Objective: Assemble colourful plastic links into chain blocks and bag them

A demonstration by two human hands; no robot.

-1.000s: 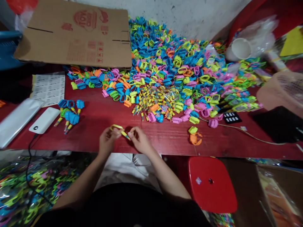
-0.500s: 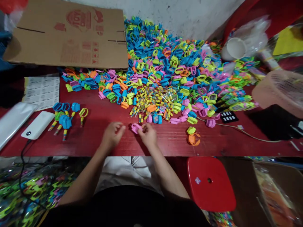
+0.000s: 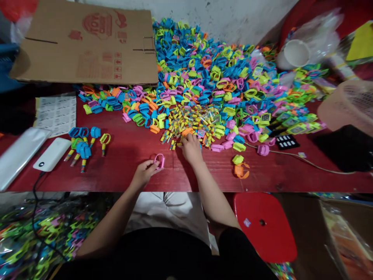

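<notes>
My left hand point(image 3: 145, 172) pinches a pink plastic ring point(image 3: 159, 160) just above the red table point(image 3: 125, 171) near its front edge. My right hand point(image 3: 191, 147) reaches forward into a heap of small yellow tubes point(image 3: 186, 122), its fingers curled at the heap's near edge; what they hold, if anything, is hidden. Behind lies a big pile of blue, green, pink and orange plastic rings point(image 3: 215, 81). To the left, several finished pieces, each a ring on a yellow tube point(image 3: 84, 144), lie together.
A flat cardboard box point(image 3: 84, 42) lies at the back left, with a paper sheet point(image 3: 55, 111), a white power bank point(image 3: 52, 153) and a cable. A red stool point(image 3: 264, 225) stands below the table on the right. A pink basket point(image 3: 346, 109) and a white cup point(image 3: 293, 54) sit at the right.
A yellow ring with its tube went from my hands to the finished group at the left. A pink ring is now in my left hand, and my right hand moved forward to the yellow tubes.
</notes>
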